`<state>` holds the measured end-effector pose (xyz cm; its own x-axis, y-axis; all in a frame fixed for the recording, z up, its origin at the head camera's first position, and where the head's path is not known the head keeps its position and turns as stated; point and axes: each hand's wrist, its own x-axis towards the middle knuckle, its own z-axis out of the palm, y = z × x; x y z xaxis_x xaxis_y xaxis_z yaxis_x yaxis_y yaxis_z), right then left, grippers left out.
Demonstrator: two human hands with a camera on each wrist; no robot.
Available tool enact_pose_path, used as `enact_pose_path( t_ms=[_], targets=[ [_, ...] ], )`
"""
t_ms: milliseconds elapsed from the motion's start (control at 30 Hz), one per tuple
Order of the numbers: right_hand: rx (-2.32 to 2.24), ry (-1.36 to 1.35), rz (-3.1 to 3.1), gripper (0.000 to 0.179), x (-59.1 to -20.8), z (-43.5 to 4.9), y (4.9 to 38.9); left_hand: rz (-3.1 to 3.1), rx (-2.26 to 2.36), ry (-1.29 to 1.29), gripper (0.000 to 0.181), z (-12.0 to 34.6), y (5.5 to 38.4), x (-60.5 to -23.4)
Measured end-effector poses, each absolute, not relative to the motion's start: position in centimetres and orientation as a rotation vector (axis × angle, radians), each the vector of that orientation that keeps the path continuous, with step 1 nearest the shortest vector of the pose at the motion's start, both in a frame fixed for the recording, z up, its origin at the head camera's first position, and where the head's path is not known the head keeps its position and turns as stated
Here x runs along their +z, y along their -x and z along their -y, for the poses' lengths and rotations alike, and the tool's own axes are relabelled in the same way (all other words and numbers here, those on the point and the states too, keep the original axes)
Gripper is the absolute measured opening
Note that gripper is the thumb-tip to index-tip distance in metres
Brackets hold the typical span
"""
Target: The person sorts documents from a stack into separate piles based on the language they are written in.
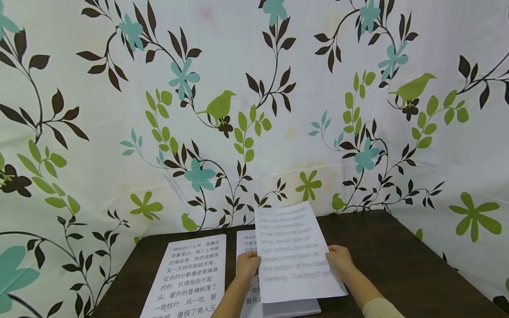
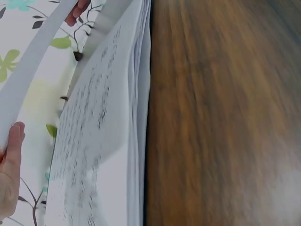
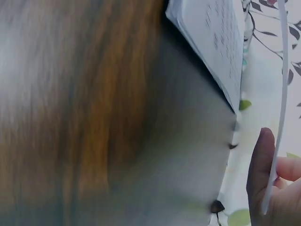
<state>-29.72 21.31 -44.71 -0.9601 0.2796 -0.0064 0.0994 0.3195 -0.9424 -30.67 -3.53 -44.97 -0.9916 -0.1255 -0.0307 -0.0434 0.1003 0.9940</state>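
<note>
Between both hands, a printed sheet of paper (image 1: 294, 256) with English text is raised at a slant above the table. At its left edge, my left hand (image 1: 247, 265) pinches the paper. My right hand (image 1: 341, 261) pinches the opposite edge; in the right wrist view, the sheet's thin edge passes between the thumb (image 3: 261, 162) and fingers. Beneath the raised sheet lies a stack of paper (image 2: 94, 117) printed with Chinese characters, partly hidden from the head view by the sheet and left hand. Several layers show along the stack's side in the left wrist view.
Left of the stack, more paper (image 1: 191, 278) with Chinese text lies on the dark wooden table (image 1: 381, 247). Behind the table's far edge hangs a white cloth (image 1: 278, 145) patterned with leaves, flowers and birds.
</note>
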Motion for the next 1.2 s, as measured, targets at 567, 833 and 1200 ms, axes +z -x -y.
enact_pose_path(
  t_ms=[567, 833, 1200],
  targets=[
    [1.588, 0.322, 2.531, 0.031, -42.4, -26.3, 30.3, 2.278, -2.165, -0.207, 0.026, -0.9, 31.1, -43.3],
    [1.436, 0.326, 2.608, 0.034, -41.9, -29.4, 29.9, 2.257, -2.168, -0.199, 0.026, -4.1, 30.7, -42.9],
    [1.417, 0.346, 2.620, 0.036, -42.5, -33.1, 28.7, 2.275, -2.170, -0.213, 0.021, -7.7, 30.3, -43.2]
  ],
)
